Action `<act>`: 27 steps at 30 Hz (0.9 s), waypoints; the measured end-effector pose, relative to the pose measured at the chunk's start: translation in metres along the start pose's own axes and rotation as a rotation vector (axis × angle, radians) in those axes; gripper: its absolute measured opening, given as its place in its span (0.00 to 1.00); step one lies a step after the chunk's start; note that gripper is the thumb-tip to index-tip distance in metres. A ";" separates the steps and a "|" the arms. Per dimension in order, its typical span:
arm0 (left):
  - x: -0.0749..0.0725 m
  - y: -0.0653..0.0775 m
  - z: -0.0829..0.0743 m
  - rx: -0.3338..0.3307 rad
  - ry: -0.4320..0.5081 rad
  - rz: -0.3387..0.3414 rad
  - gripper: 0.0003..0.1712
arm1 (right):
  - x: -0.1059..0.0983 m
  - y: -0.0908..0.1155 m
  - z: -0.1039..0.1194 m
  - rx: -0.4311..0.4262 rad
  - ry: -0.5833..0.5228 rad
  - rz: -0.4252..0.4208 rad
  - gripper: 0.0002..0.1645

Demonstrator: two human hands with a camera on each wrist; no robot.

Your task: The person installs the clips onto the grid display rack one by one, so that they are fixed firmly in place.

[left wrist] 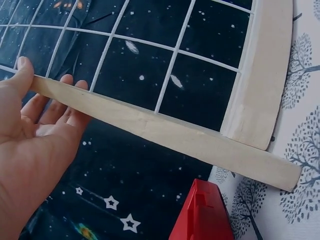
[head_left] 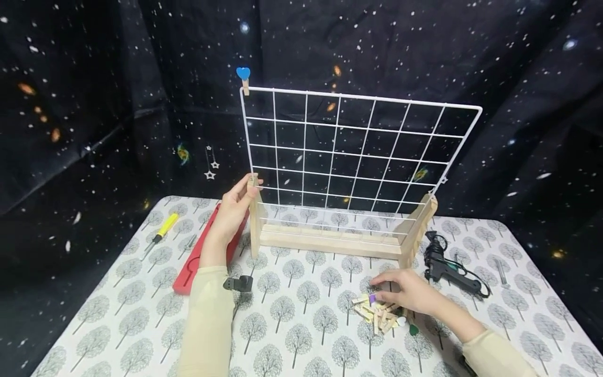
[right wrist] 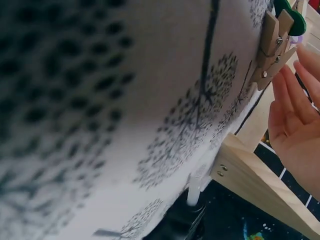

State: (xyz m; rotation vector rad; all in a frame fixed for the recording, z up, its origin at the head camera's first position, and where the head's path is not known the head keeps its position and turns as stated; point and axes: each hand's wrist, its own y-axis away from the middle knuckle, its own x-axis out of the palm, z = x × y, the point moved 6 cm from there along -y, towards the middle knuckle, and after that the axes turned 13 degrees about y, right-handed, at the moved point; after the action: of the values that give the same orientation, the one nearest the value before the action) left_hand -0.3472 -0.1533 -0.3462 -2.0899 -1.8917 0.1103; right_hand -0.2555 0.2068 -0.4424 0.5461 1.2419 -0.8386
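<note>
A white wire grid panel (head_left: pixel 358 141) leans back in a wooden stand (head_left: pixel 330 241). My left hand (head_left: pixel 231 209) grips the stand's left upright near its top. In the left wrist view, the thumb lies on one side of that wooden upright (left wrist: pixel 150 122), with the fingers behind it. A clothespin with a blue heart (head_left: pixel 243 74) is clipped to the grid's top left corner. My right hand (head_left: pixel 414 293) reaches over a pile of small wooden clothespins (head_left: pixel 377 315), thumb and fingers apart. Beside its thumb tip is a purple piece (head_left: pixel 372 298). Green heart (head_left: pixel 413 330) and white heart (head_left: pixel 401 321) lie at the pile's right edge.
On the left lie a red case (head_left: pixel 183 283) and a yellow-handled screwdriver (head_left: pixel 167 225). A black glue gun (head_left: pixel 452 272) with a coiled cord sits right of the stand. A dark starry curtain (head_left: pixel 94 78) hangs behind the tree-patterned tablecloth (head_left: pixel 292 335).
</note>
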 end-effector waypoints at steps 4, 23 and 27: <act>0.003 0.004 -0.001 -0.007 0.008 0.000 0.26 | -0.001 -0.003 0.005 -0.104 0.056 0.041 0.19; -0.001 0.002 -0.002 -0.009 0.005 0.000 0.25 | 0.002 -0.012 0.016 -0.203 -0.024 0.043 0.09; 0.000 0.003 -0.001 -0.008 0.016 0.001 0.26 | -0.001 -0.012 0.012 -0.153 -0.077 0.079 0.07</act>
State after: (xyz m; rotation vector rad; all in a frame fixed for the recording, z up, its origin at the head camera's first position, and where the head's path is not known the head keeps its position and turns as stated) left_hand -0.3445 -0.1534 -0.3458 -2.0903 -1.8849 0.0863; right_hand -0.2581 0.1914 -0.4372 0.4330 1.1944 -0.6860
